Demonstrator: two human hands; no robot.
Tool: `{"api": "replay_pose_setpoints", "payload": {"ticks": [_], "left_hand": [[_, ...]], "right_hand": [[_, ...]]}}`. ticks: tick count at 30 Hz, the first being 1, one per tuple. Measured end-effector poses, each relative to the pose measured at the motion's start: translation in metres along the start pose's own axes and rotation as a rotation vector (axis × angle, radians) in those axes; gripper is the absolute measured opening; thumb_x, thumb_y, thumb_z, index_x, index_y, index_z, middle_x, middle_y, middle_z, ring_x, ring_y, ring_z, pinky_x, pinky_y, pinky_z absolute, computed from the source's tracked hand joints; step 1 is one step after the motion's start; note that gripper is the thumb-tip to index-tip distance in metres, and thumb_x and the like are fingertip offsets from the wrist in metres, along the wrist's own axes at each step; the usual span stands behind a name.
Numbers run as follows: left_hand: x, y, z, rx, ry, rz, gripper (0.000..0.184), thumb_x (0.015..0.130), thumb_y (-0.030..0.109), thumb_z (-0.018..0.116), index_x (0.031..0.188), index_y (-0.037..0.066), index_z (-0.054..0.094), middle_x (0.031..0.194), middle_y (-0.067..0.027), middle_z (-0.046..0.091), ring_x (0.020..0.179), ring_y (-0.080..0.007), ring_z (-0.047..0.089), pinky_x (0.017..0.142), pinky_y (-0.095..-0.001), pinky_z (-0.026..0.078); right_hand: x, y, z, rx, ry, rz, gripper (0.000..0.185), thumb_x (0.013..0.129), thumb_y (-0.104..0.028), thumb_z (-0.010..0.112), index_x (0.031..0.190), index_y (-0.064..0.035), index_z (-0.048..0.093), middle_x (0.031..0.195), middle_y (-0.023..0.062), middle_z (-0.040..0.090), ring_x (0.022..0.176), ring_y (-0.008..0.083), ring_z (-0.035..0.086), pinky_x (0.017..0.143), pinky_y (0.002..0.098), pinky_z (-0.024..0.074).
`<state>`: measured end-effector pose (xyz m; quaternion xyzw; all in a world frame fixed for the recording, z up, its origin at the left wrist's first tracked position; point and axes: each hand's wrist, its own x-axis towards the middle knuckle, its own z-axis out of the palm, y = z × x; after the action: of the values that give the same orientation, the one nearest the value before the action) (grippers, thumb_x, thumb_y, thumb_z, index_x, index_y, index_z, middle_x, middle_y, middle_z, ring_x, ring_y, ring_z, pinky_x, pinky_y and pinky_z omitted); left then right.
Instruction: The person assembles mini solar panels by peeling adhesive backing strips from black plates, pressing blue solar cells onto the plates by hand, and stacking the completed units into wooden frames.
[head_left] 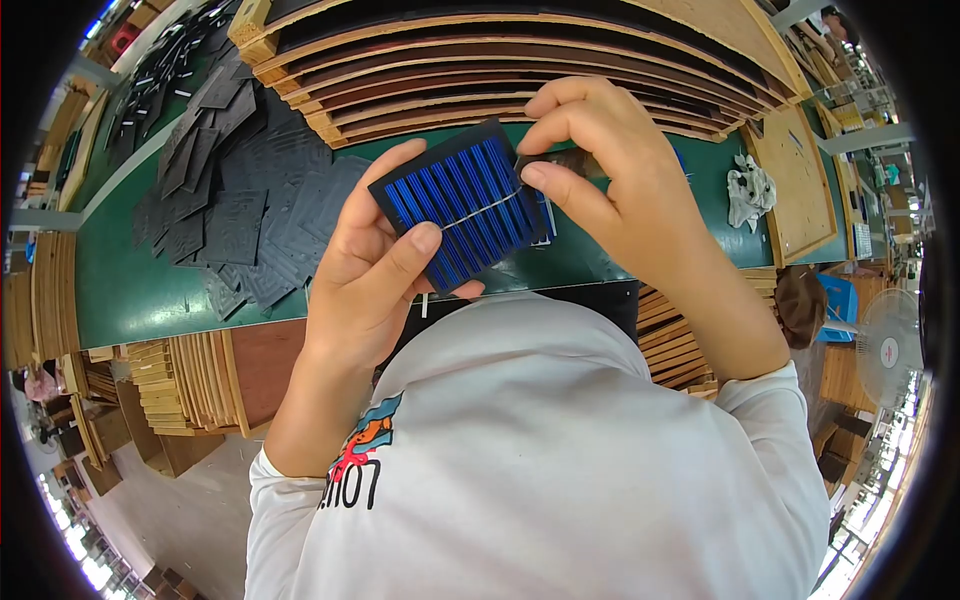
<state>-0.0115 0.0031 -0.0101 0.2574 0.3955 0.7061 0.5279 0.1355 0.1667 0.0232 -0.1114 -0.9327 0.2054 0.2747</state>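
A small blue solar panel [470, 205] with a dark border and a pale line across its strips is tilted over the green table. My left hand [375, 255] grips it from the left and below, thumb on its face. At its right edge is my right hand [590, 150], with thumb and index finger pinched together; whatever lies between those fingertips is too small to make out. Part of another item with a white edge [547, 220] shows behind the panel's right side.
Dark square sheets [235, 220] are heaped on the green table [120, 300] at the left. Stacked wooden trays [520, 70] stand at the back. A crumpled cloth [750, 192] and a wooden board [795, 190] lie right. A fan [890, 350] stands far right.
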Motion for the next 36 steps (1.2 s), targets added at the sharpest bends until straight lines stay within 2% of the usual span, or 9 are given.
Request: {"api": "replay_pose_setpoints", "payload": {"ticks": [3,5,9,12,15,19,26,34,36], "left_hand": [[0.003,-0.002,-0.001,-0.009,0.012,-0.006,0.057,0.091,0.009,0.054,0.141,0.005,0.027,0.124,-0.0172,0.052,0.102,-0.0262,0.062,0.07,-0.0367,0.061],[0.004,-0.003,-0.002,-0.018,0.017,-0.011,0.057,0.091,0.009,0.054,0.141,0.005,0.026,0.124,-0.0172,0.051,0.102,-0.0264,0.062,0.07,-0.0369,0.061],[0.007,-0.007,-0.001,-0.046,0.019,-0.021,0.057,0.091,0.009,0.054,0.141,0.005,0.026,0.126,-0.0171,0.05,0.102,-0.027,0.062,0.071,-0.0374,0.061],[0.009,-0.009,0.001,-0.069,-0.001,-0.027,0.057,0.091,0.008,0.054,0.141,0.006,0.026,0.126,-0.0168,0.05,0.102,-0.0269,0.062,0.071,-0.0375,0.061],[0.01,-0.01,0.007,-0.006,0.004,-0.03,0.055,0.093,0.012,0.053,0.141,0.005,0.027,0.126,-0.0161,0.05,0.102,-0.0261,0.062,0.072,-0.0373,0.061],[0.013,-0.016,0.01,0.033,0.052,-0.022,0.05,0.097,0.022,0.047,0.141,0.005,0.029,0.127,-0.0146,0.05,0.102,-0.0249,0.062,0.071,-0.0363,0.06],[0.015,-0.01,0.006,0.058,0.1,0.019,0.05,0.099,0.025,0.042,0.14,0.002,0.029,0.13,-0.019,0.048,0.104,-0.0283,0.062,0.072,-0.0371,0.061],[0.009,0.002,0.006,0.096,0.107,0.092,0.054,0.098,0.028,0.041,0.141,0.0,0.024,0.13,-0.0221,0.047,0.105,-0.0323,0.061,0.067,-0.0369,0.061],[0.006,0.005,-0.001,0.111,0.114,0.104,0.055,0.098,0.03,0.041,0.141,0.0,0.024,0.13,-0.0221,0.047,0.105,-0.0327,0.061,0.067,-0.0369,0.061]], "right_hand": [[0.0,0.002,-0.005,0.105,-0.038,0.018,0.017,0.081,-0.011,0.066,0.095,-0.0023,0.061,0.107,0.0077,0.057,0.099,0.0188,0.055,0.079,0.0278,0.0457],[0.001,-0.004,-0.013,0.407,-0.228,0.28,0.027,0.083,-0.014,0.066,0.106,-0.0014,0.06,0.108,0.0063,0.057,0.097,0.0137,0.053,0.079,0.0252,0.0429],[-0.003,0.001,-0.006,0.807,-0.243,0.407,0.039,0.082,-0.013,0.068,0.118,-0.0021,0.056,0.11,0.0042,0.057,0.094,0.0088,0.05,0.075,0.0221,0.0405],[-0.004,-0.002,-0.006,0.77,-0.205,0.345,0.047,0.078,-0.009,0.07,0.123,-0.0038,0.054,0.099,0.0022,0.06,0.081,0.0054,0.049,0.067,0.019,0.0386],[-0.004,-0.004,-0.001,0.575,-0.086,0.425,0.046,0.076,-0.001,0.069,0.12,-0.0058,0.056,0.073,-0.0052,0.059,0.06,0.001,0.042,0.055,0.0168,0.0341],[-0.01,0.007,-0.022,0.487,0.007,0.349,0.044,0.078,-0.002,0.068,0.12,-0.0061,0.056,0.074,-0.0063,0.058,0.061,0.0002,0.042,0.055,0.0165,0.0336],[-0.034,0.062,-0.096,0.206,-0.118,0.507,0.046,0.083,-0.009,0.067,0.127,-0.0056,0.051,0.079,-0.0034,0.058,0.071,0.0024,0.049,0.065,0.0177,0.0381],[-0.079,0.115,-0.082,0.42,-0.113,0.685,0.043,0.083,-0.009,0.067,0.124,-0.0074,0.053,0.084,-0.0011,0.06,0.08,0.0053,0.053,0.076,0.0207,0.0416],[-0.092,0.129,-0.067,-0.06,-0.033,0.609,0.045,0.08,-0.01,0.07,0.122,-0.0085,0.054,0.09,0.0012,0.06,0.087,0.0079,0.054,0.08,0.0217,0.0416]]}}
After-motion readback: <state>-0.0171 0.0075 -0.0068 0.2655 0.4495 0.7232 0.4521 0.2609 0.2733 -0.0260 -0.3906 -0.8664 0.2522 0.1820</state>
